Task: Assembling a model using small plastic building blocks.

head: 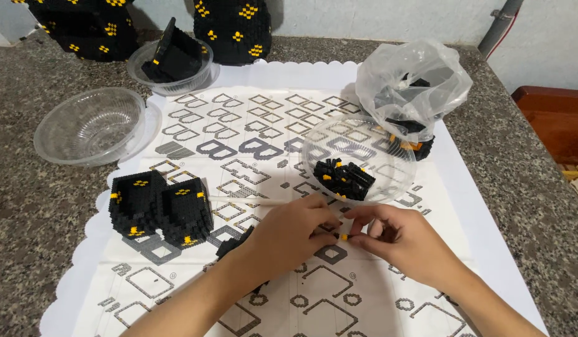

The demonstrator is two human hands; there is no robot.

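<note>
My left hand point(289, 234) and my right hand point(398, 237) meet over a printed instruction sheet point(239, 156), fingertips pinching a tiny yellow-and-black brick piece point(342, 236) between them. Under my left wrist lies a small black brick part point(234, 244), partly hidden. Just beyond my hands stands a clear plastic bowl point(389, 146) holding several loose black and yellow bricks point(342, 178). Two joined black brick blocks point(161, 208) with yellow spots stand on the sheet to the left.
An empty clear bowl point(89, 125) sits at the left. Another clear bowl point(145, 59) at the back holds a black brick piece point(175, 53). Big black builds point(233, 28) stand by the wall. A clear plastic bag point(414, 84) with bricks lies at right. The counter is speckled granite point(27, 212).
</note>
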